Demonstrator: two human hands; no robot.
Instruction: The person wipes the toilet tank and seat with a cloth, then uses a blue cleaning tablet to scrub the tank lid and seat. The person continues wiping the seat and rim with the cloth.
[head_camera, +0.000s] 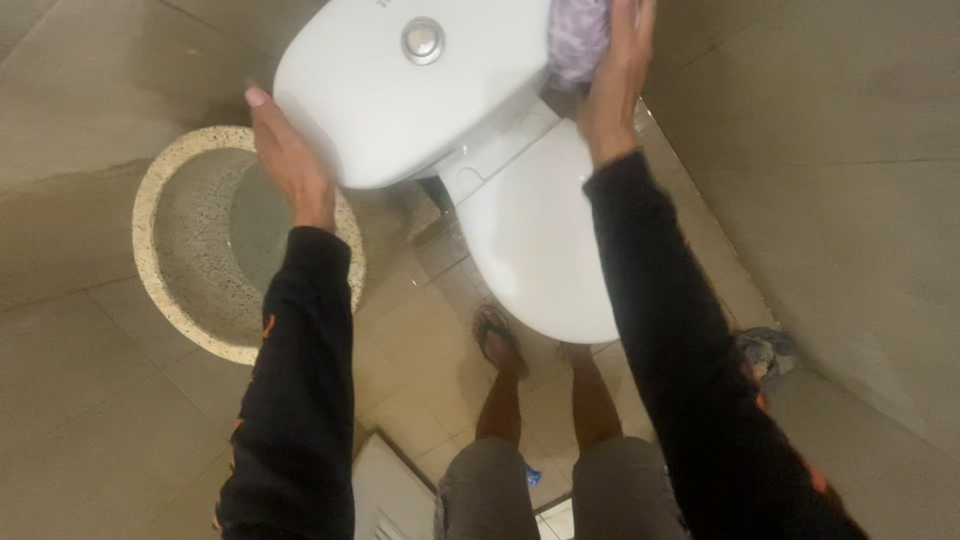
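Observation:
A white toilet tank lid (400, 100) with a round chrome flush button (423, 40) fills the top middle of the head view. My left hand (285, 155) grips its left edge, fingers curled around the rim. My right hand (615, 80) is at the lid's right side, pressing a pale purple patterned cloth (577, 38) against it. Below the lid sits the white toilet with its seat cover (535, 240) closed. Both arms wear black sleeves.
A round speckled stone basin (165, 240) holding water stands on the floor at the left. Beige tiled walls rise on both sides. My legs and sandalled feet (497, 335) stand on beige floor tiles before the toilet. A crumpled cloth (765, 350) lies at the right wall.

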